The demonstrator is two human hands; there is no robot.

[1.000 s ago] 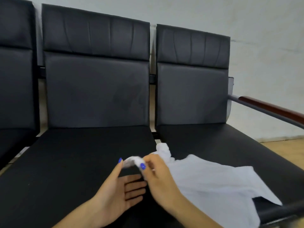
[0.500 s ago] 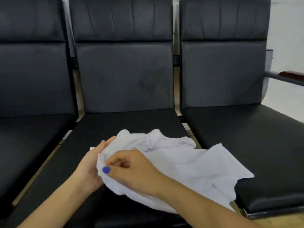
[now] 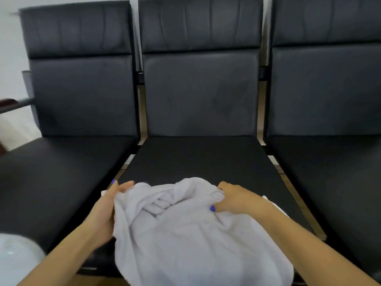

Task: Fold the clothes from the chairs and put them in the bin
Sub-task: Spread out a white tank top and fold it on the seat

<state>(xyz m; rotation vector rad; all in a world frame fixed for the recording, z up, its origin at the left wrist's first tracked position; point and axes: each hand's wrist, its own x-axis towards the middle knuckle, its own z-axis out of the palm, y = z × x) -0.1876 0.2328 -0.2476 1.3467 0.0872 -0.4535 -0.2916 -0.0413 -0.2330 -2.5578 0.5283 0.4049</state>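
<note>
Middle black chair (image 3: 198,162) — white garment (image 3: 185,234) bunched on seat.

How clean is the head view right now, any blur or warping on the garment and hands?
Head view: motion blur softens the white garment, left hand and right hand; wide-angle warp splays the outer chairs; light even, no glare; bottom-left pale object too blurred to identify.

White wall (image 3: 12,48) behind the row | wood-topped armrest (image 3: 8,104) at far left | pale rounded object (image 3: 18,259), blurred, lower left
</note>
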